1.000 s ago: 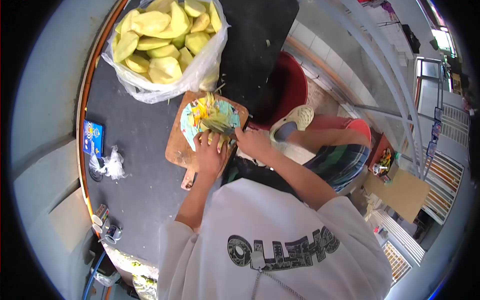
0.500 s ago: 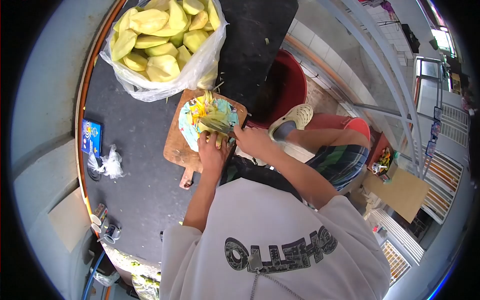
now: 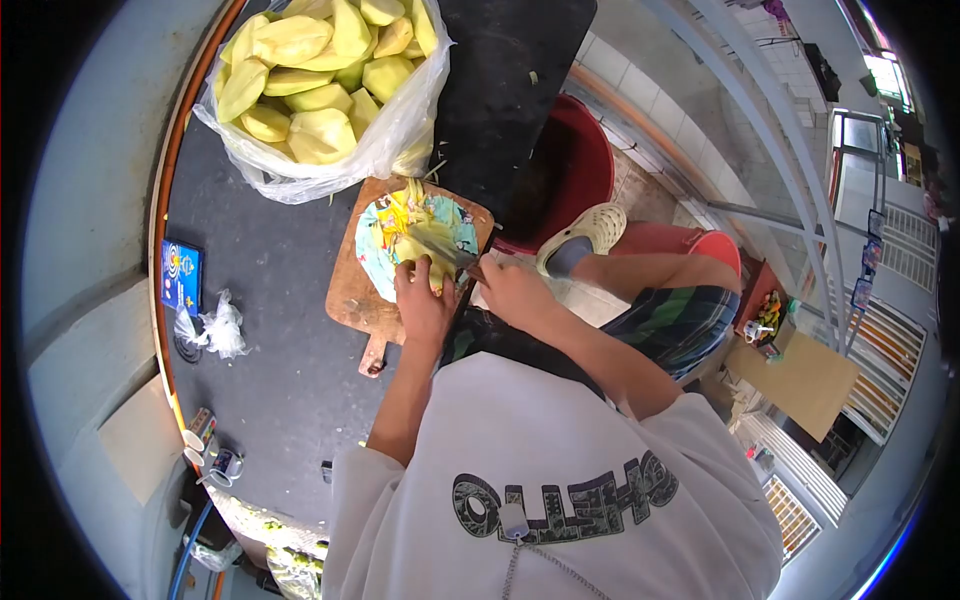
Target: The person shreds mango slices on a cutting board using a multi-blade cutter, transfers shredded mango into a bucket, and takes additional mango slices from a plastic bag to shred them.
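Note:
My right hand (image 3: 512, 290) is closed round the handle of a knife (image 3: 440, 245), whose blade lies over pale yellow-green fruit. My left hand (image 3: 425, 300) presses its bent fingers on a piece of this fruit (image 3: 436, 272), just beside the blade. Beneath the fruit is a patterned light-blue cloth (image 3: 372, 245) on a wooden cutting board (image 3: 350, 300). Yellow strips (image 3: 403, 205) lie at the far side of the cloth. The fruit under my fingers is partly hidden.
A plastic bag (image 3: 405, 140) full of peeled fruit pieces stands beyond the board on the dark table (image 3: 270, 400). A blue box (image 3: 182, 275), a crumpled clear bag (image 3: 225, 325) and cups (image 3: 222, 465) line the left edge. A red tub (image 3: 590, 165) is right of the table.
The knife blade has shifted slightly and turned, its flat now showing brighter. My right hand has moved a little to the right. My left hand keeps its hold on the fruit.

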Demonstrator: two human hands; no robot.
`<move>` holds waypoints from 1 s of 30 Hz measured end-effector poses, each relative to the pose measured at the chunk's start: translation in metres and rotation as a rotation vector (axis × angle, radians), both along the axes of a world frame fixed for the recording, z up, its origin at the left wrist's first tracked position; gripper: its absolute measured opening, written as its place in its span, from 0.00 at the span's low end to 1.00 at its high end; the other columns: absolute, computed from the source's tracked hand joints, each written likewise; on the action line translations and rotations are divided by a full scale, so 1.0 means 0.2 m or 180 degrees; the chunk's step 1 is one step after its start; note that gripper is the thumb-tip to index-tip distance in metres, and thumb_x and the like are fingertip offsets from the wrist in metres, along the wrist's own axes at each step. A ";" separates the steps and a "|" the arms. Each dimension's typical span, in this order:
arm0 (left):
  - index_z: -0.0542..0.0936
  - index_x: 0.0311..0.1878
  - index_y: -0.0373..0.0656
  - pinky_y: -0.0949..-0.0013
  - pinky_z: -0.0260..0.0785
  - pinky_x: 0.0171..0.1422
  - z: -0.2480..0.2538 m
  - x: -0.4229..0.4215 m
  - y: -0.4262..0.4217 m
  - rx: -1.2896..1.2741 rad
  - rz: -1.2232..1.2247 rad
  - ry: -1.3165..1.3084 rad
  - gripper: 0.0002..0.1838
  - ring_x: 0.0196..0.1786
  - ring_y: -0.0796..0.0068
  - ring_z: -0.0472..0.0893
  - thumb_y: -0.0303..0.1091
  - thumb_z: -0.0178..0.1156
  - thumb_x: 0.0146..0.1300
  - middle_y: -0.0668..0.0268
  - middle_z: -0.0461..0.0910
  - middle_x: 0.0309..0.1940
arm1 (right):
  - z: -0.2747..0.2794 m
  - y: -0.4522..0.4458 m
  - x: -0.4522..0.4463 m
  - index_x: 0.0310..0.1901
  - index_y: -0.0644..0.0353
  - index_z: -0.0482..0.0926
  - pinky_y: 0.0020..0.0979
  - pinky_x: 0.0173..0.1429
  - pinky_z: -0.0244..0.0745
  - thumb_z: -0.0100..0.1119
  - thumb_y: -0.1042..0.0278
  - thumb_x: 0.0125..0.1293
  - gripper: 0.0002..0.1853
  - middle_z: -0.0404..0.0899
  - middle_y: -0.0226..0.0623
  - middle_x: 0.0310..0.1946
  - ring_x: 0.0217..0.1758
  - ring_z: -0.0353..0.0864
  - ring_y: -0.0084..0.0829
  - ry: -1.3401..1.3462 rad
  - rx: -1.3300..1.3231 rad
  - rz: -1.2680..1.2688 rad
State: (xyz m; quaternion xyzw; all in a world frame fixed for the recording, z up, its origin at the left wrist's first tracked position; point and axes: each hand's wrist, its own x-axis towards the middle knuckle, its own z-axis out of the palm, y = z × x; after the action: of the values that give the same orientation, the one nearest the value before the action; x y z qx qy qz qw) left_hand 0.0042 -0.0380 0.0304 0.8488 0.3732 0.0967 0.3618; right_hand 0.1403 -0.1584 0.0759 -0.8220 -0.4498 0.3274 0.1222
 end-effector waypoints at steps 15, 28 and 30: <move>0.82 0.52 0.36 0.46 0.72 0.59 -0.06 -0.06 0.00 -0.0113 -0.0057 0.0007 0.22 0.55 0.39 0.75 0.31 0.72 0.52 0.42 0.74 0.53 | 0.17 0.09 0.00 0.46 0.64 0.69 0.51 0.33 0.82 0.51 0.67 0.70 0.10 0.85 0.53 0.29 0.32 0.88 0.52 0.0065 -0.0358 0.0610; 0.82 0.52 0.36 0.46 0.73 0.58 -0.04 -0.02 0.01 0.0082 -0.0011 -0.0086 0.21 0.54 0.39 0.76 0.31 0.71 0.53 0.42 0.75 0.51 | -0.01 0.13 0.03 0.45 0.65 0.70 0.52 0.33 0.82 0.51 0.70 0.68 0.08 0.83 0.54 0.26 0.32 0.87 0.54 0.0038 -0.0145 0.0357; 0.83 0.51 0.36 0.46 0.73 0.58 -0.03 -0.04 0.01 0.0000 -0.0062 -0.0156 0.21 0.54 0.38 0.76 0.31 0.71 0.53 0.42 0.76 0.51 | 0.08 0.10 0.02 0.46 0.65 0.70 0.52 0.33 0.82 0.51 0.70 0.68 0.09 0.84 0.53 0.26 0.32 0.88 0.54 0.0038 -0.0134 0.0522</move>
State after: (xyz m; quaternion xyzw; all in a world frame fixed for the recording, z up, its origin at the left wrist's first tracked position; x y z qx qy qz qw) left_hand -0.0044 -0.0369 0.0238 0.8498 0.3559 0.1139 0.3717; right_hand 0.1445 -0.1374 0.0914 -0.7828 -0.5078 0.3506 0.0804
